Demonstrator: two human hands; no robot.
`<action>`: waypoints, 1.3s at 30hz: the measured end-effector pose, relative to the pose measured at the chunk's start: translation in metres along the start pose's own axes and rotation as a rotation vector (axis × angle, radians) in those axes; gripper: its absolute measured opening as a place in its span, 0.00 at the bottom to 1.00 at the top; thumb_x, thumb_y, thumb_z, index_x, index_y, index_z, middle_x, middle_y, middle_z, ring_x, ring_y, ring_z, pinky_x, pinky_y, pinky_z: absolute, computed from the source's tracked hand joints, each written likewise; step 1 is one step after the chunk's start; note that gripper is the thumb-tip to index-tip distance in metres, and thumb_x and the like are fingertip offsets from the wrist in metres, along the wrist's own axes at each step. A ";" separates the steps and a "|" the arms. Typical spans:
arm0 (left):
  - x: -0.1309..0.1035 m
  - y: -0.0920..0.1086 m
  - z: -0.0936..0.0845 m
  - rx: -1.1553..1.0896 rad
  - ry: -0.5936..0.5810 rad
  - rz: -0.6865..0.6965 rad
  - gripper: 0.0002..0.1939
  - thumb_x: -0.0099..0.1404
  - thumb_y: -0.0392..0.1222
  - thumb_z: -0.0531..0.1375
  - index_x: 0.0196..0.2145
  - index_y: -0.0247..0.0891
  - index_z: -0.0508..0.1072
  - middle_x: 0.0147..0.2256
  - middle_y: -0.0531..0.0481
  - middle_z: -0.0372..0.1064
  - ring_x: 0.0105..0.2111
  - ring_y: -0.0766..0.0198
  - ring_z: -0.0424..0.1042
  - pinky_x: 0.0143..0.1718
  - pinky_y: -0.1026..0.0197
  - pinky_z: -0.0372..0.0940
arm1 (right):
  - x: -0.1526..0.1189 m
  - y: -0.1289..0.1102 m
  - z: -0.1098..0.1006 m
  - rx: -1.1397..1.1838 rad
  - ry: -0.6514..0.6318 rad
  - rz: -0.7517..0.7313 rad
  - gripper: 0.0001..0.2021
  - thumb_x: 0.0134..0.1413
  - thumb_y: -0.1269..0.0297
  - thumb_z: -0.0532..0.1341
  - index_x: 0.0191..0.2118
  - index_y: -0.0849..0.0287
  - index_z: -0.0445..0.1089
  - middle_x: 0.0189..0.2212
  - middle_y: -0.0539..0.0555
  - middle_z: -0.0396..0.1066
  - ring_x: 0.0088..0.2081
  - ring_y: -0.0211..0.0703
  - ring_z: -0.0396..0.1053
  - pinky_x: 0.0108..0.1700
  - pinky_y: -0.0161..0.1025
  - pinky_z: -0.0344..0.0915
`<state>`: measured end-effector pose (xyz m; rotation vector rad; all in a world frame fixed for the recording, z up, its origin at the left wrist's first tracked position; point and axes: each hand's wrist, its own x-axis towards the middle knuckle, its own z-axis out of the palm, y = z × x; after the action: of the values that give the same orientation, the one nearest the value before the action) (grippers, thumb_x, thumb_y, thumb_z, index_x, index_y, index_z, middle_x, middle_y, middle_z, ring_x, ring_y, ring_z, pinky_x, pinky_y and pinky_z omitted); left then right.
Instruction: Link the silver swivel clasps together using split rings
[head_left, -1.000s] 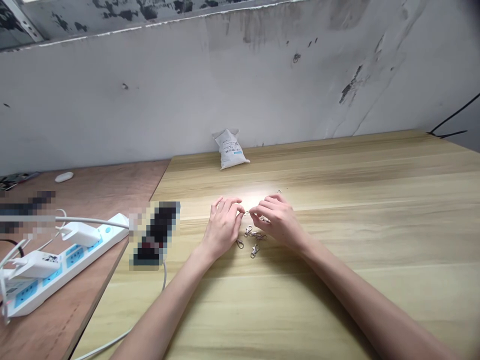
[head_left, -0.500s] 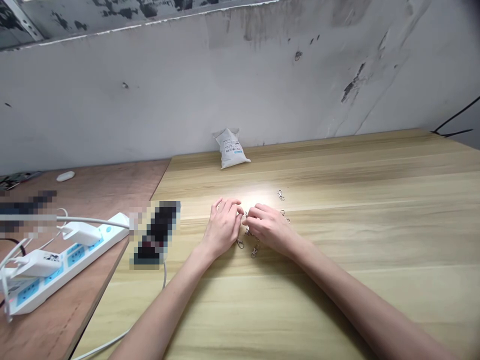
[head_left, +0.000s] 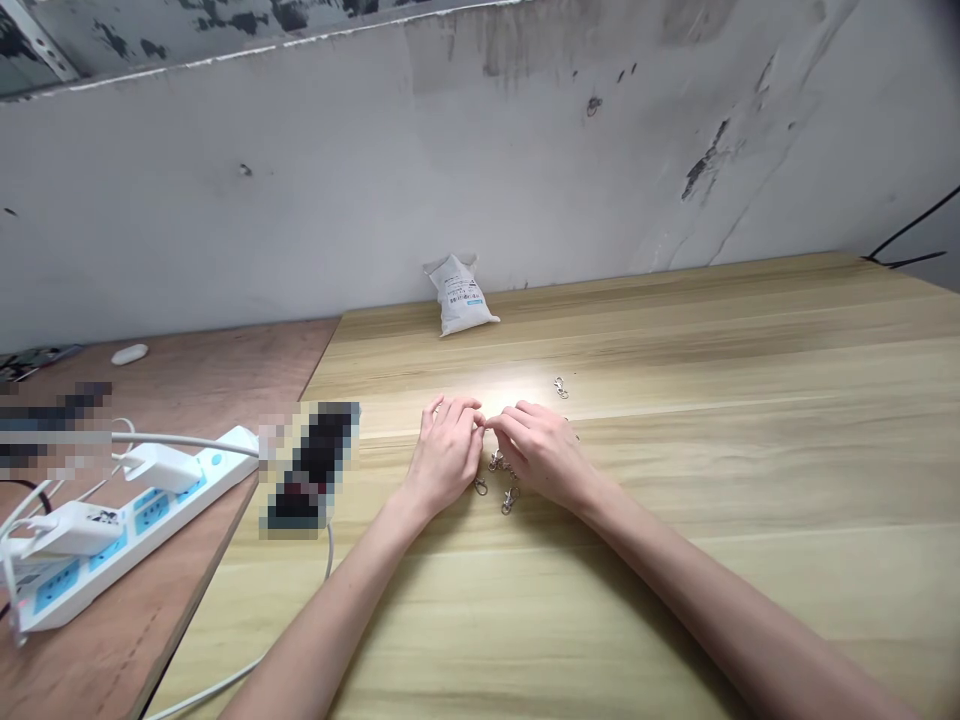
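Note:
Small metal clasps lie on the wooden table, several of them just below and between my hands. My left hand rests at the left of them, its thumb and forefinger pinched on something too small to make out. From the right, my right hand meets it, fingertips together at the same spot; what they grip, if anything, is hidden. One more clasp lies apart, beyond my right hand. Another is mostly covered by that hand's back edge.
A white plastic packet stands near the wall. To the left are a blurred-out dark device with a cable, a white power strip with plugs, and a small white case on a brown board.
My right hand's fingers have shifted slightly up and stretched toward my left fingertips, uncovering more of the clasps below. My left hand has barely moved.

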<state>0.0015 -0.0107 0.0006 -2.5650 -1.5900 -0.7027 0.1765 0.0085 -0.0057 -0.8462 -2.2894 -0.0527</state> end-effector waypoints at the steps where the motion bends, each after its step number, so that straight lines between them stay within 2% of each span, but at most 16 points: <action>1: 0.000 0.000 0.000 -0.001 -0.002 -0.001 0.07 0.70 0.34 0.49 0.39 0.39 0.66 0.46 0.45 0.70 0.50 0.57 0.68 0.61 0.46 0.52 | 0.000 -0.001 0.000 -0.018 -0.009 0.002 0.11 0.63 0.75 0.51 0.38 0.61 0.70 0.29 0.54 0.72 0.30 0.42 0.61 0.34 0.38 0.57; 5: -0.001 0.001 0.000 -0.020 -0.022 -0.008 0.07 0.68 0.32 0.50 0.39 0.39 0.66 0.46 0.46 0.70 0.50 0.58 0.68 0.61 0.47 0.51 | 0.001 -0.005 0.002 -0.035 -0.022 0.004 0.10 0.63 0.74 0.51 0.36 0.61 0.70 0.28 0.53 0.71 0.30 0.41 0.61 0.33 0.37 0.55; 11: -0.001 0.002 0.002 -0.037 -0.042 -0.006 0.08 0.68 0.32 0.49 0.39 0.39 0.66 0.46 0.45 0.69 0.50 0.57 0.67 0.62 0.47 0.49 | 0.001 -0.008 0.003 -0.063 -0.027 -0.024 0.10 0.60 0.78 0.51 0.36 0.62 0.68 0.28 0.54 0.71 0.29 0.42 0.60 0.33 0.37 0.52; 21: -0.001 0.004 0.003 -0.036 -0.038 -0.026 0.08 0.66 0.31 0.50 0.39 0.39 0.67 0.45 0.45 0.70 0.49 0.56 0.68 0.60 0.46 0.52 | 0.002 -0.011 0.006 -0.167 -0.081 -0.056 0.09 0.58 0.77 0.52 0.31 0.60 0.66 0.28 0.54 0.71 0.30 0.43 0.59 0.33 0.39 0.52; 27: 0.000 0.003 0.003 -0.044 -0.043 -0.039 0.09 0.65 0.31 0.50 0.39 0.39 0.67 0.44 0.45 0.70 0.49 0.56 0.68 0.60 0.45 0.52 | 0.002 -0.012 0.006 -0.169 -0.100 -0.055 0.09 0.57 0.76 0.52 0.30 0.60 0.66 0.28 0.54 0.71 0.30 0.43 0.59 0.33 0.39 0.51; 33: 0.000 0.001 0.003 -0.046 -0.050 -0.049 0.07 0.65 0.32 0.51 0.38 0.39 0.67 0.45 0.46 0.70 0.49 0.56 0.68 0.60 0.45 0.52 | 0.002 -0.011 0.004 -0.133 -0.050 -0.034 0.09 0.58 0.76 0.52 0.29 0.60 0.65 0.24 0.53 0.69 0.27 0.41 0.58 0.32 0.38 0.50; 39: 0.000 -0.001 0.003 -0.038 -0.030 -0.049 0.08 0.66 0.32 0.51 0.39 0.39 0.67 0.44 0.45 0.70 0.49 0.56 0.69 0.60 0.45 0.52 | 0.001 -0.011 0.005 -0.099 -0.120 -0.041 0.08 0.58 0.75 0.51 0.32 0.61 0.65 0.24 0.53 0.68 0.28 0.41 0.59 0.32 0.38 0.51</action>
<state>0.0013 -0.0098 -0.0024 -2.5834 -1.6703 -0.7081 0.1663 0.0023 -0.0069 -0.8735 -2.4338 -0.1373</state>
